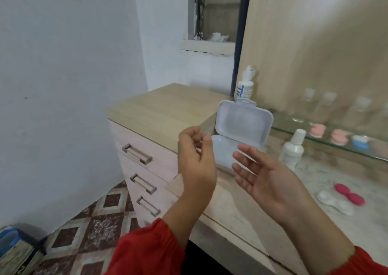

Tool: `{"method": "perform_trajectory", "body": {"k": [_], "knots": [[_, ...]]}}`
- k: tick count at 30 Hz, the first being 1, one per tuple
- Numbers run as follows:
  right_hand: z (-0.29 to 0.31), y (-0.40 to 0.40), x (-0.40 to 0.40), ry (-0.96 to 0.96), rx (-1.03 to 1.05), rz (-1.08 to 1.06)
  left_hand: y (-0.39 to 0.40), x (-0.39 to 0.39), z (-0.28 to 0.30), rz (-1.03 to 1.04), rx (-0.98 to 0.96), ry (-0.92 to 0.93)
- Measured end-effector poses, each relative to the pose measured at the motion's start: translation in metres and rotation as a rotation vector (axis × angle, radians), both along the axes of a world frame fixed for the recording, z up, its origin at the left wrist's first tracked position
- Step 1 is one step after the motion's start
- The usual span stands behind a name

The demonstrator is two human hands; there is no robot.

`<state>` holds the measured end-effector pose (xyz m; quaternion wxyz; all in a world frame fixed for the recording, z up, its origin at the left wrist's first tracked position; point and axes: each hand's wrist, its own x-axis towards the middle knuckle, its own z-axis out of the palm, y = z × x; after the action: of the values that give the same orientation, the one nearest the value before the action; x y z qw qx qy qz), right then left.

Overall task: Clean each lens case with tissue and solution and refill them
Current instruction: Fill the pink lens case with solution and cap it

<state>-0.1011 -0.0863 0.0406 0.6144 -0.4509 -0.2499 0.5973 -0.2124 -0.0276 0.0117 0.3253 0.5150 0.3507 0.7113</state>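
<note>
Desk (241, 207): pale marbled top bearing the working items, beside a drawer unit (147, 165). Open box (241, 131): white hinged plastic container, lid upright, at the desk's back left; contents cannot be made out. Left hand (195, 159): raised before the box, fingers loosely curled, thumb and forefinger close together; whether this grip pinches anything small cannot be told. Right hand (266, 178): palm up, fingers relaxed and spread, grip released, holding nothing. Solution bottle (292, 148): white, capped, upright just right of the box; probably light and squeezable, best held round the body. White lens case (333, 203) and pink lens case (349, 193): lying together at the desk's right, well apart from both hands. Judged small, light, rigid and slippery when wet; take hold across the narrow bridge or by a cap rim. More cases (338, 137) appear blurred beneath the glass shelf (327, 136).
</note>
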Motion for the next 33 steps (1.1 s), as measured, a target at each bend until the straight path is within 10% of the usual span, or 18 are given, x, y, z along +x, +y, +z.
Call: {"method": "perform_trajectory", "body": {"k": [15, 22, 29, 33], "knots": [[-0.019, -0.048, 0.169, -0.155, 0.032, -0.540, 0.023, 0.170, -0.037, -0.415, -0.256, 0.723], [-0.035, -0.057, 0.190, -0.514, 0.130, -0.838, 0.020, 0.184, -0.046, -0.353, -0.300, 0.522], [-0.045, -0.055, 0.193, -0.737, 0.244, -0.960, 0.012, 0.182, -0.022, -0.999, -0.487, -0.054], [-0.049, -0.054, 0.191, -0.754, 0.245, -0.862, 0.011, 0.194, -0.018, -1.158, -0.633, 0.013]]}}
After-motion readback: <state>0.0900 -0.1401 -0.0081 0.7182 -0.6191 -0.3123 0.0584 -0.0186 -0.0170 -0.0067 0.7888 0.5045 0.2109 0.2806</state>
